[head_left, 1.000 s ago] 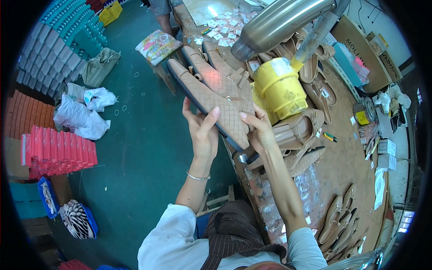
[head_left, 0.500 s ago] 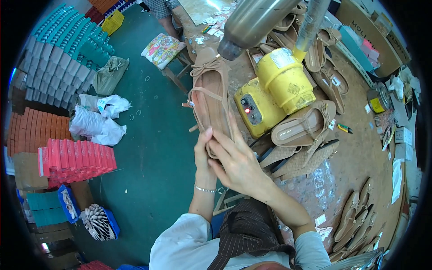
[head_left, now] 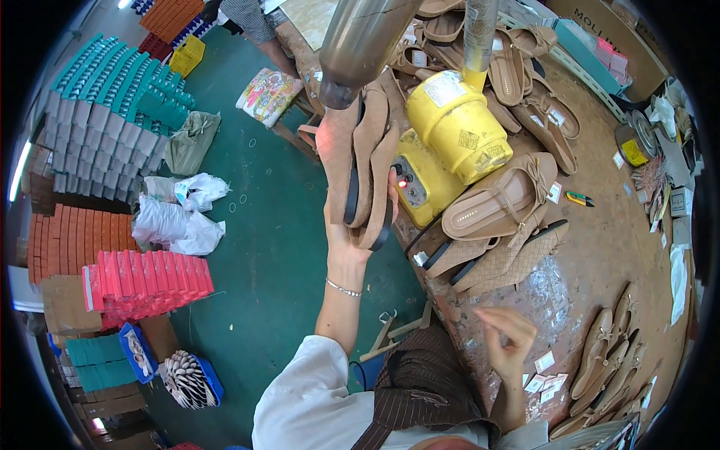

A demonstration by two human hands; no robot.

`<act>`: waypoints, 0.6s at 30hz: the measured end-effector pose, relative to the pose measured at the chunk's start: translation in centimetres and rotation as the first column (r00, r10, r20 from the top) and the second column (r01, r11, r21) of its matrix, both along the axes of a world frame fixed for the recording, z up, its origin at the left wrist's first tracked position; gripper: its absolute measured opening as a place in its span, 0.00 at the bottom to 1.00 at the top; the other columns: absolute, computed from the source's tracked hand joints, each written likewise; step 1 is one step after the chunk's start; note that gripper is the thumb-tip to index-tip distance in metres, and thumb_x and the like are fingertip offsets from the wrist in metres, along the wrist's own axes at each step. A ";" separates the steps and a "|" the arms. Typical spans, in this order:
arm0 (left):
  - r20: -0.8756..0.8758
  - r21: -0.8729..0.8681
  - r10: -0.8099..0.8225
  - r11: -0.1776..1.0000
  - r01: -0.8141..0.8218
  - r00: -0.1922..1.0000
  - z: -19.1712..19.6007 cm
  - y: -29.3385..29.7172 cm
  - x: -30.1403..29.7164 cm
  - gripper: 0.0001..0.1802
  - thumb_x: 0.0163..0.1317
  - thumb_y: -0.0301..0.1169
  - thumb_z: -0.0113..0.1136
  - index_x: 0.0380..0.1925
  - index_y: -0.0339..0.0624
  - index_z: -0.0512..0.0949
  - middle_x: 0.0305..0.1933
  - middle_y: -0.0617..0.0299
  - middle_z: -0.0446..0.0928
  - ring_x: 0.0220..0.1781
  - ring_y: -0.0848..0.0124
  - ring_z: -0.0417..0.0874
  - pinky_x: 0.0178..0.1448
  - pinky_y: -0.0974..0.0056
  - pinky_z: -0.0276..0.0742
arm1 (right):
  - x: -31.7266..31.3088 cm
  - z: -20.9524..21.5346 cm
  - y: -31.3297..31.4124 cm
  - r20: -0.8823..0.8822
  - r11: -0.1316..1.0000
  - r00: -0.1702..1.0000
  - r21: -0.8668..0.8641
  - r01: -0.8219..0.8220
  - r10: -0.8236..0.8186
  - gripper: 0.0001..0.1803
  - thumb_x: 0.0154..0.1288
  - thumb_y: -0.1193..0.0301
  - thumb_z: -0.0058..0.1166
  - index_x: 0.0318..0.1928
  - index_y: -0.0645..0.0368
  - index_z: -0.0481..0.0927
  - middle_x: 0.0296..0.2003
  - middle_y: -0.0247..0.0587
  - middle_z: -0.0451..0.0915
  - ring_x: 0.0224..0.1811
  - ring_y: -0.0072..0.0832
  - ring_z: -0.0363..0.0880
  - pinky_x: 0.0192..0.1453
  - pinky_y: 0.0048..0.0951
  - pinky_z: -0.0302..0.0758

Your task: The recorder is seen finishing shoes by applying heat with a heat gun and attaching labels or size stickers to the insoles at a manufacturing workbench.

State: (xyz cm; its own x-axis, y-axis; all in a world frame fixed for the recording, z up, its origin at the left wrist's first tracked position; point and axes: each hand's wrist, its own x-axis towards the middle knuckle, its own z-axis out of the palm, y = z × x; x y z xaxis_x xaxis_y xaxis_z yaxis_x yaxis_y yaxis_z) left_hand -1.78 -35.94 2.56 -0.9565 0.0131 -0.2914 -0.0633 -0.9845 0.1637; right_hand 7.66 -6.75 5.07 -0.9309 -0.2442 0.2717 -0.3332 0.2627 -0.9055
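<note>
In my left hand (head_left: 346, 244) is a pair of tan flat shoes (head_left: 340, 161), held together on their sides, heels toward my palm and dark soles partly showing. Their toe ends are just under the metal nozzle (head_left: 352, 75) of a yellow blower (head_left: 457, 135), and a red glow falls on the outer shoe. My fingers are mostly hidden behind the shoes. My right hand (head_left: 510, 337) is over the bench, fingers loosely bent and thumb a little apart, with nothing visible between them. Small white tags (head_left: 546, 384) lie beside it.
More tan bow flats (head_left: 495, 206) lie against the blower, with others (head_left: 604, 352) at the lower right. A yellow-green cutter (head_left: 580, 199) is on the bench (head_left: 600, 247). Left, on the green floor, are a patterned stool (head_left: 270, 96), white bags (head_left: 180, 217) and stacked pink boxes (head_left: 150, 281).
My right hand has left the shoe and moved down right over the bench. A single shoe seen from above has become two shoes, turned sideways in my left hand under the nozzle.
</note>
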 end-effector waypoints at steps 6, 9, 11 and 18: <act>-0.159 0.329 -0.067 0.937 0.117 0.985 0.1 0.3 -1.5 0.46 0.66 0.36 0.56 0.72 0.28 0.39 0.57 0.52 0.74 0.47 0.63 0.76 0.46 0.64 0.78 | 2.0 -1.8 4.3 0.091 0.969 0.969 0.116 0.218 -0.229 0.09 0.60 0.84 0.54 0.38 0.65 0.85 0.33 0.46 0.85 0.36 0.30 0.83 0.43 0.27 0.76; -0.167 0.379 -0.026 0.921 0.088 0.986 0.5 0.1 -1.4 0.47 0.66 0.30 0.55 0.73 0.32 0.34 0.56 0.54 0.75 0.45 0.63 0.76 0.44 0.65 0.77 | 2.5 -2.5 5.2 0.080 0.952 0.955 0.139 0.272 -0.285 0.09 0.60 0.84 0.54 0.39 0.65 0.85 0.33 0.46 0.85 0.36 0.30 0.83 0.43 0.27 0.76; -0.162 0.380 0.024 0.924 0.041 0.986 1.3 -0.4 -0.7 0.47 0.65 0.29 0.56 0.73 0.31 0.36 0.54 0.53 0.73 0.43 0.65 0.75 0.44 0.66 0.76 | 2.8 -2.2 5.1 0.101 0.948 0.948 0.140 0.286 -0.301 0.11 0.58 0.85 0.53 0.38 0.65 0.85 0.34 0.48 0.85 0.37 0.33 0.84 0.45 0.29 0.77; -0.054 0.152 0.104 0.984 -0.094 0.993 0.2 -2.3 3.8 0.43 0.62 0.47 0.55 0.63 0.19 0.58 0.50 0.41 0.72 0.47 0.55 0.76 0.50 0.56 0.76 | 2.9 -1.5 6.5 0.001 0.914 0.938 0.226 0.337 -0.346 0.12 0.56 0.87 0.53 0.39 0.66 0.85 0.32 0.48 0.85 0.36 0.34 0.84 0.43 0.28 0.77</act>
